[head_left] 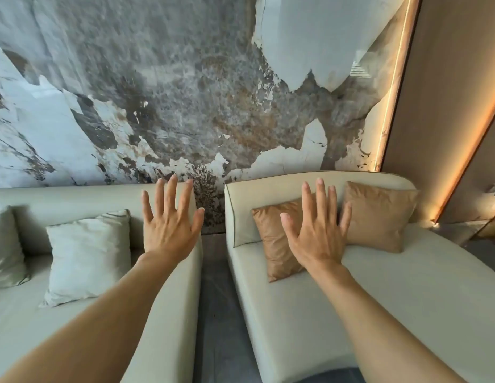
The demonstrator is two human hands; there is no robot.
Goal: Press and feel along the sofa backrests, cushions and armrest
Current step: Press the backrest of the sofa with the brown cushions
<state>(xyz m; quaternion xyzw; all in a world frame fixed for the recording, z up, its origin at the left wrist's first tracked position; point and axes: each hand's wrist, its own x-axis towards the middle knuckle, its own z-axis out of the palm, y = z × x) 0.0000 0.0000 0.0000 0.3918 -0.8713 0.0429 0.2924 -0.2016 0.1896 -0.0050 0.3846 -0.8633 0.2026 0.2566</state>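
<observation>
Two pale cream sofas stand side by side against a marble wall. My left hand (169, 219) is raised with fingers spread above the left sofa's armrest (182, 294), in front of its backrest (75, 197). My right hand (316, 230) is also spread flat, held over a tan cushion (274, 239) on the right sofa's seat (379, 286). A second tan cushion (379, 214) leans on the right backrest (268, 189). A white cushion (88, 255) and a pale green cushion (5, 244) rest on the left sofa. I cannot tell whether either hand touches anything.
A narrow strip of dark floor (216, 313) runs between the two sofas. The grey and white marble wall (185, 92) rises behind them. On the right is a beige wall panel (448, 106) with glowing light strips.
</observation>
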